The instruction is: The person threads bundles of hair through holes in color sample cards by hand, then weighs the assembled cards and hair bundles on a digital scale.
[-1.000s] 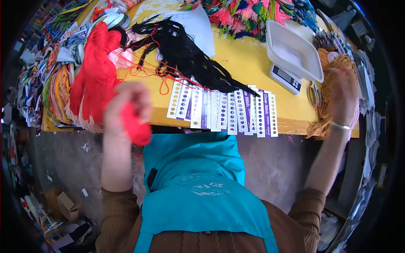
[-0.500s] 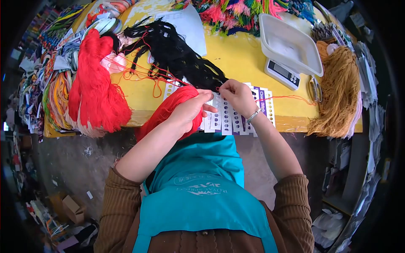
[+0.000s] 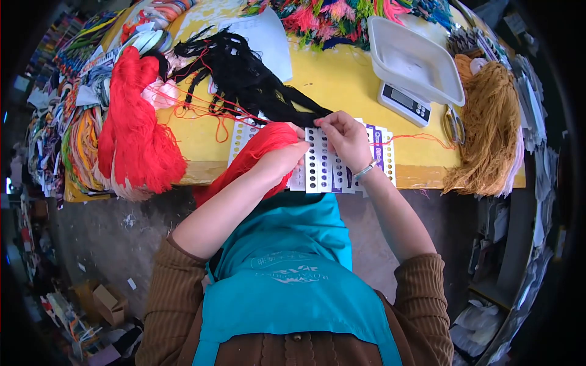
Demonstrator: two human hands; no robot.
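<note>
My left hand (image 3: 285, 157) is closed around a thick bundle of red embroidery thread (image 3: 247, 160), which hangs over the table's front edge. Its fingertips reach the left edge of a white punched thread card (image 3: 313, 161). The fingers of my right hand (image 3: 347, 141) are pinched together by that card's top, where a small bit of red thread (image 3: 317, 122) shows. Below both hands lie more cards with rows of holes and purple print (image 3: 379, 146). A bundle of black thread (image 3: 250, 79) lies just beyond my hands.
A large red thread hank (image 3: 135, 128) hangs at the left, beside multicoloured skeins (image 3: 91, 140). Right of centre stand a digital scale (image 3: 404, 105) with a white tray (image 3: 421, 67), scissors (image 3: 453, 125) and a brown thread hank (image 3: 488, 131). Loose red strands cross the yellow table (image 3: 329, 70).
My left fingers have curled in and dropped slightly, from spread to closed by the card. The punched card beneath them shows more fully. My right hand stays pinched in nearly the same place.
</note>
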